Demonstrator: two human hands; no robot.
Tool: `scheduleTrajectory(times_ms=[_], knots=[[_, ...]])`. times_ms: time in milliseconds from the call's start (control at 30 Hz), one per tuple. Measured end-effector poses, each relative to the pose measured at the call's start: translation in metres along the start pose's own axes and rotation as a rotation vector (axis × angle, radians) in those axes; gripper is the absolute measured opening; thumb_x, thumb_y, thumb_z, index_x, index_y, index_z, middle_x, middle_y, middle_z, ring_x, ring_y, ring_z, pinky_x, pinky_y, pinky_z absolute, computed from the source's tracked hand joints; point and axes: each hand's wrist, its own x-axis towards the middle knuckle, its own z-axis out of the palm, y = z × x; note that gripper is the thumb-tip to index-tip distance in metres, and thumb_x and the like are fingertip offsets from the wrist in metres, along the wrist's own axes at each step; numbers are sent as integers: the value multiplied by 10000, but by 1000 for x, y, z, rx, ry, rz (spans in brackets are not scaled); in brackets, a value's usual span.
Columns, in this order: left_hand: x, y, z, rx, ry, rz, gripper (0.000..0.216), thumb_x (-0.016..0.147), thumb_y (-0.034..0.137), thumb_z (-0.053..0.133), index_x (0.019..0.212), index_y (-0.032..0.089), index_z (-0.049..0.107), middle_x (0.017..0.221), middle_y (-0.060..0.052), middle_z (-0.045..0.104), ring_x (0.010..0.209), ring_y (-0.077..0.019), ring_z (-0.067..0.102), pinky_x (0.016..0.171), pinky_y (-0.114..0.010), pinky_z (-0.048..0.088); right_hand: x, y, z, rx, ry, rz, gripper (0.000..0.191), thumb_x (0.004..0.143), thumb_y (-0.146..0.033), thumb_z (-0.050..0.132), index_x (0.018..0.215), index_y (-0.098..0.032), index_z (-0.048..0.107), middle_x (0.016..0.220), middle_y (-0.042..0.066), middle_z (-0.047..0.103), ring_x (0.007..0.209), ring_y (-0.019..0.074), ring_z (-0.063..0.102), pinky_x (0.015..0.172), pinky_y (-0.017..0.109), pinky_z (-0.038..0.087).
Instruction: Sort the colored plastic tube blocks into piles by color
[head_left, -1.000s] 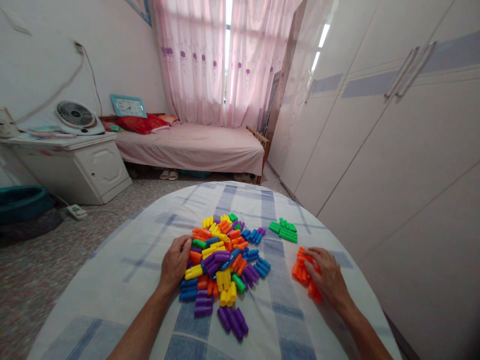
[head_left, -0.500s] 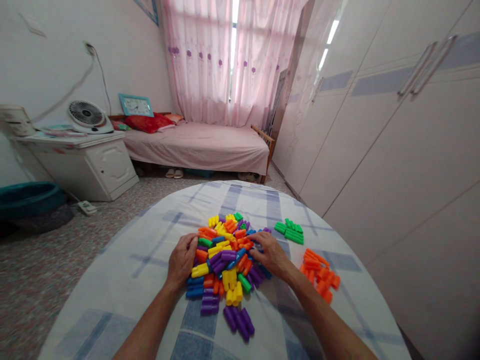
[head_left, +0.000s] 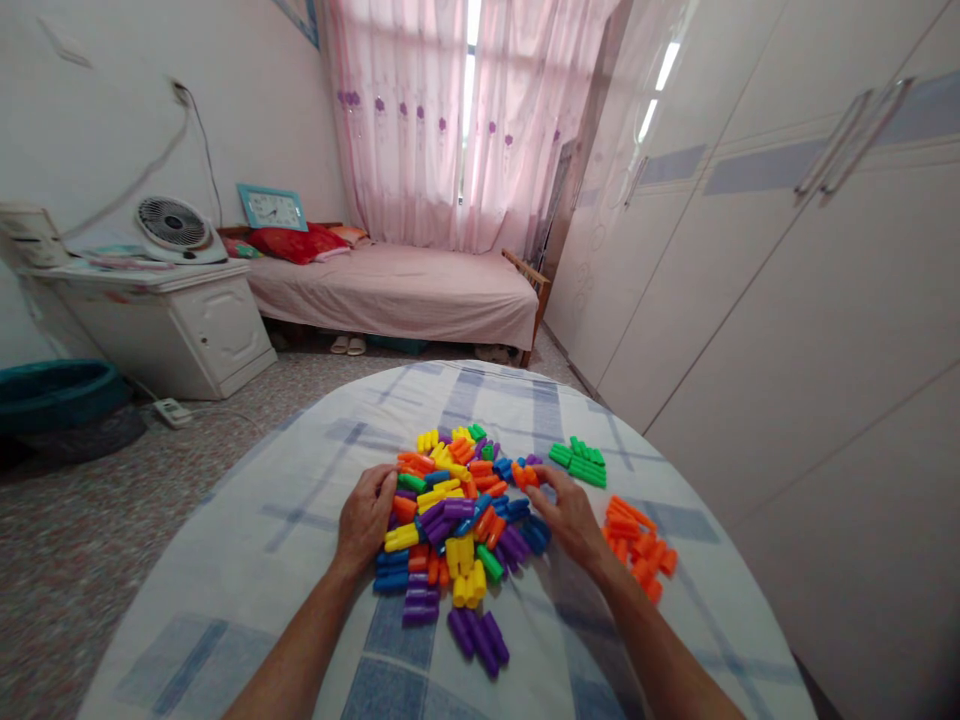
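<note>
A mixed heap of plastic tube-shaped building blocks [head_left: 459, 552] in yellow, purple, blue, orange and green lies in the middle of the round table. Between the thumb and fingers of my right hand [head_left: 566, 512] is an orange block [head_left: 523, 476], at the heap's right side. My left hand [head_left: 367, 515] rests at the left edge of the heap, fingers stretched forward against the blocks and gripping none that I can see. Several green blocks [head_left: 579, 461] form a small group at the back right. Nearer, beside my right forearm, sits a pile of orange blocks [head_left: 637, 545].
The table wears a blue-and-white checked cloth [head_left: 300, 480]. Beyond it stands a bed [head_left: 405, 290] with a pink cover. A white cabinet with a fan [head_left: 174, 228] is at the left, near a teal basin [head_left: 60, 395]. Tall wardrobes [head_left: 810, 330] line the right side.
My right hand has picked an orange block from the heap and moved right with it, uncovering blue blocks. The left hand has stayed almost in place.
</note>
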Motion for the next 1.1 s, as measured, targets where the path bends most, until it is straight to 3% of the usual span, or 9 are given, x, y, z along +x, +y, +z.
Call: scheduleTrajectory(times_ms=[167, 367, 500, 733, 900, 1100], knots=[[0, 0, -1, 20, -5, -13, 404, 853, 463, 352, 995, 197, 621, 1079, -71, 633, 1018, -222, 585, 925, -349, 443, -31, 29, -54, -85, 113, 160, 315, 839, -408, 436, 979, -207, 634, 1030, 70, 666, 956, 217, 603, 843, 362, 459], [1, -3, -2, 34, -6, 17, 415, 839, 477, 370, 989, 184, 622, 1065, -78, 632, 1016, -227, 585, 922, -348, 447, -63, 44, -83, -253, 35, 152, 380, 851, -370, 367, 1058, -208, 641, 1108, 85, 661, 995, 218, 612, 874, 373, 463], [1, -1, -2, 35, -5, 17, 401, 833, 467, 374, 978, 188, 625, 1048, -75, 635, 999, -226, 589, 914, -350, 451, -75, 46, -79, -422, -9, 51, 337, 851, -323, 367, 938, -213, 673, 1040, 92, 680, 951, 242, 610, 833, 395, 464], [1, -1, -1, 18, -9, 12, 370, 842, 443, 374, 981, 200, 617, 1057, -66, 627, 1006, -219, 578, 923, -353, 442, -80, 54, -79, -578, 109, -97, 206, 812, -280, 461, 811, -247, 665, 905, 73, 667, 870, 230, 567, 807, 376, 439], [-1, 2, 0, -5, 0, 20, 334, 855, 403, 373, 963, 199, 614, 1036, -63, 624, 997, -209, 573, 913, -343, 442, -73, 31, -64, -373, 196, -32, 235, 828, -302, 448, 929, -231, 647, 980, 70, 650, 973, 233, 562, 886, 397, 427], [0, 2, 1, -1, 16, 21, 329, 856, 389, 378, 963, 197, 623, 1026, -59, 634, 981, -203, 582, 909, -344, 446, -60, -14, -1, 111, 153, 128, 339, 820, -381, 462, 1094, -224, 586, 1140, 65, 595, 1067, 217, 542, 906, 373, 443]])
